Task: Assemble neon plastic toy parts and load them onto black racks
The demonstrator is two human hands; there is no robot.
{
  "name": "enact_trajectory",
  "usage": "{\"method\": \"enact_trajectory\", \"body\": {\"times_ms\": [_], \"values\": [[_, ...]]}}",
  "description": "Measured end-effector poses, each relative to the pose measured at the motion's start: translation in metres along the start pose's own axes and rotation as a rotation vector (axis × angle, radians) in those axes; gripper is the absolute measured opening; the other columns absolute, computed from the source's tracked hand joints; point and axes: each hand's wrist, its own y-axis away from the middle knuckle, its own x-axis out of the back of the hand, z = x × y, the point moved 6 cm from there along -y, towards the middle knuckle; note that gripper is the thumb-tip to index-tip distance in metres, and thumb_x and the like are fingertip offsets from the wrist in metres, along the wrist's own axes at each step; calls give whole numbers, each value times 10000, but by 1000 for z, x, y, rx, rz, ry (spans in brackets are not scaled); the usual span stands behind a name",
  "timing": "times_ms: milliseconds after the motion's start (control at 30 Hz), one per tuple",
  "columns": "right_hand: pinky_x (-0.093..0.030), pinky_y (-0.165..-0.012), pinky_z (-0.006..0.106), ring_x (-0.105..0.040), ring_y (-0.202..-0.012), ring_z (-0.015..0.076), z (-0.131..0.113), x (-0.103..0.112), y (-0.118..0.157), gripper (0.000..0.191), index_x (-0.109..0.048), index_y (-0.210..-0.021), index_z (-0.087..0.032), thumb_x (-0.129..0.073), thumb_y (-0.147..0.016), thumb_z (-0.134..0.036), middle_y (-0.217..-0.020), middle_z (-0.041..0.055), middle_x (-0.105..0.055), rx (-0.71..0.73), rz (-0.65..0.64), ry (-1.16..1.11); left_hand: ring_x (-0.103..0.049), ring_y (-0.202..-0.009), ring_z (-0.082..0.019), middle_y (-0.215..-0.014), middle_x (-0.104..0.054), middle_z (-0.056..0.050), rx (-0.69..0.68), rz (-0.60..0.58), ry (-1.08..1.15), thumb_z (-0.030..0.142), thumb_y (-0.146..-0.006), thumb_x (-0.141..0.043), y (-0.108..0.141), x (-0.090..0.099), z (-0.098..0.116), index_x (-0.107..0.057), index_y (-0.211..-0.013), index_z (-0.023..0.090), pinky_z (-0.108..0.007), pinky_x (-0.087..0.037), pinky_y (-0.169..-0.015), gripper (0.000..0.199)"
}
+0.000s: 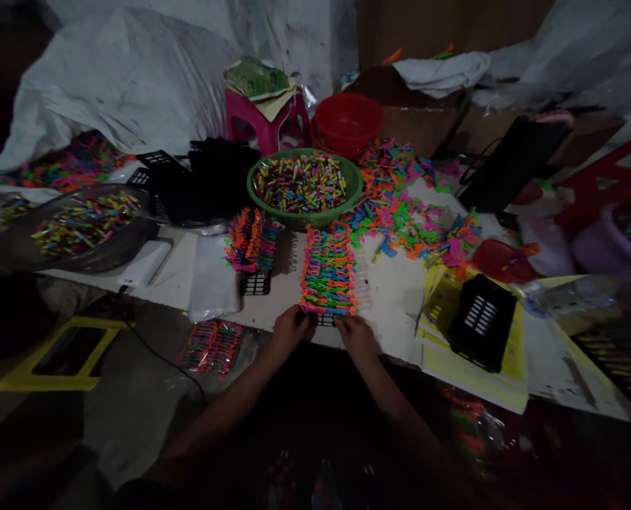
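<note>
In front of me a black plastic grid tray [326, 321] lies at the table's near edge. Rows of small colourful plastic pieces [328, 273], orange, green, blue and pink, cover most of it. My left hand [290, 331] is closed at the tray's near left corner. At the near right corner my right hand [356, 337] is closed in the same way, fingertips on the rim. The dim light hides the exact finger contact. Left of this tray stands another black grid tray [255, 284], also bearing a pile of colourful pieces.
Behind the tray is a green basin [304, 212] of small striped pieces. Loose colourful pieces [400, 205] spread to its right. A metal bowl [12, 241], stacked black trays [209, 177] and clear plastic bags [214, 276] lie left. Yellow sheets [472, 379] lie right under a black tray [485, 322].
</note>
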Motion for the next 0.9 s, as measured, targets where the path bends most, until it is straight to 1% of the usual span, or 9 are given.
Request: {"method": "enact_trajectory", "body": {"times_ms": [133, 267, 400, 500, 567, 633, 700, 800, 900], "values": [[-459, -648, 259, -637, -745, 187, 4, 5, -5, 272, -675, -885, -205, -545, -774, -417, -821, 44, -693, -1, 67, -47, -605, -702, -157, -777, -668, -54, -67, 19, -55, 277, -762, -573, 1, 1, 2, -616, -821, 157, -244, -447, -644, 141], [-460, -675, 254, -630, -765, 186, -5, 8, -9, 237, -664, -931, -190, -520, -796, -321, -865, 68, -685, 70, 110, -14, -606, -683, -156, -752, -666, -57, -103, 33, -80, 275, -792, -523, 0, -1, 1, -626, -804, 151, -239, -439, -626, 161], [-457, -760, 272, -613, -857, 199, -16, 8, -4, 214, -667, -933, -184, -519, -795, -255, -919, 87, -678, 127, 133, 17, -584, -599, -141, -659, -644, -36, -89, 16, -97, 327, -795, -500, -5, -4, -2, -629, -731, 151, -225, -420, -574, 227], [-462, -758, 277, -615, -855, 195, -13, 9, -4, 197, -673, -913, -182, -528, -796, -245, -915, 87, -682, 99, 69, -22, -575, -549, -136, -614, -639, -19, -55, -8, -118, 356, -797, -490, -8, -2, -3, -638, -746, 161, -220, -408, -540, 250], [-468, -709, 252, -626, -802, 175, -5, 10, -11, 165, -686, -866, -198, -552, -782, -246, -853, 55, -695, 81, -67, -110, -602, -580, -149, -652, -665, -24, -57, -32, -131, 361, -806, -483, -7, 0, -4, -648, -792, 171, -227, -423, -552, 252], [-461, -657, 210, -629, -730, 140, 12, 19, -26, 126, -695, -798, -227, -576, -759, -248, -772, -1, -699, 2, -181, -158, -633, -648, -171, -721, -689, -41, -86, -47, -145, 369, -810, -487, -2, 2, -3, -654, -819, 178, -243, -450, -588, 254], [-446, -664, 188, -628, -737, 119, 36, 38, -51, 159, -690, -797, -239, -535, -785, -270, -776, -21, -699, -160, -148, -113, -647, -701, -187, -775, -699, -62, -130, -40, -155, 368, -809, -496, 5, 3, 0, -658, -826, 173, -261, -473, -628, 254], [-437, -727, 239, -621, -880, 168, 64, 69, -96, 341, -660, -930, -190, -382, -863, -376, -930, 76, -685, -383, 29, 4, -649, -693, -181, -765, -700, -70, -229, -36, -122, 341, -827, -473, 16, -3, 13, -669, -804, 173, -267, -495, -651, 259], [-444, -706, 286, -622, -902, 232, 78, 79, -135, 430, -647, -963, -128, -421, -818, -464, -955, 171, -664, -514, 66, 64, -650, -684, -164, -749, -703, -54, -348, -112, -25, 321, -833, -471, 23, -19, 34, -686, -773, 196, -252, -507, -656, 256]]}}
